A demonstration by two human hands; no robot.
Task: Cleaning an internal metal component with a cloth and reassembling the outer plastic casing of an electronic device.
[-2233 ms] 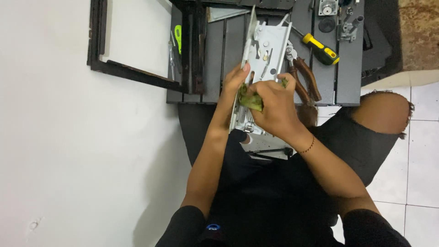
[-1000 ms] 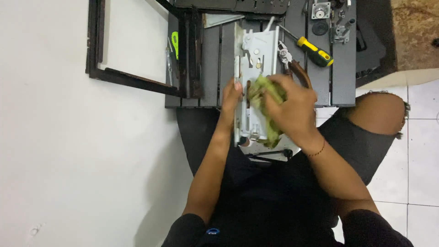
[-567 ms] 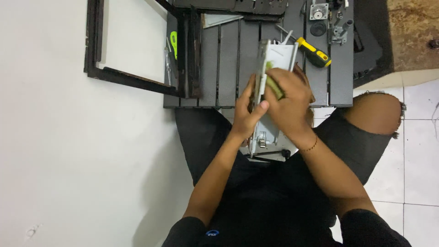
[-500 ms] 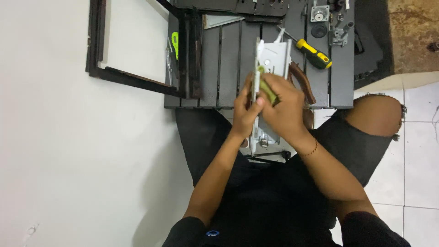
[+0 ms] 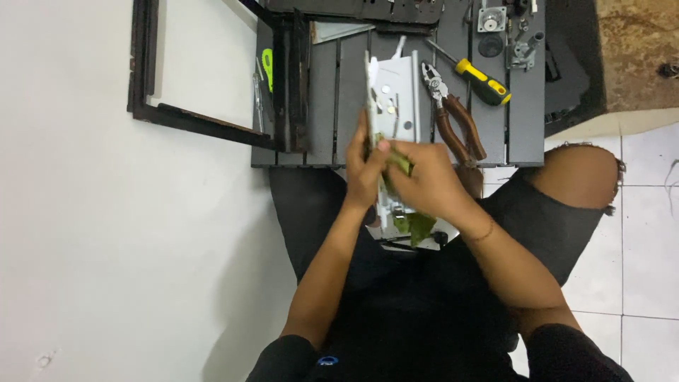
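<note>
Gripping: left hand (image 5: 366, 170) wraps the left edge of a long grey metal plate (image 5: 396, 92), fingers closed around it, thumb over the front face.
Pressing: right hand (image 5: 424, 185) clamps a green cloth (image 5: 419, 225) against the plate's lower half, fingers curled tight on the cloth; one corner of the cloth hangs out below the hand.
Plate position: tilted up on edge, upper end over the dark slatted desk (image 5: 339, 106), lower end over the lap; small holes and fittings show on the pale face.
Right of plate: pliers (image 5: 453, 117) with reddish-brown handles lying on the desk, just beside the plate.
Further right: screwdriver (image 5: 475, 74) with yellow and black handle, slanted, near the pliers' head.
Far corner: small metal parts (image 5: 506, 28) clustered at the desk's top right.
Left of desk: dark rectangular frame (image 5: 205, 120) lying on the white floor, touching the desk's left side; a lime-green tool (image 5: 267, 62) beside it.
Labels or packages: too small to tell.
</note>
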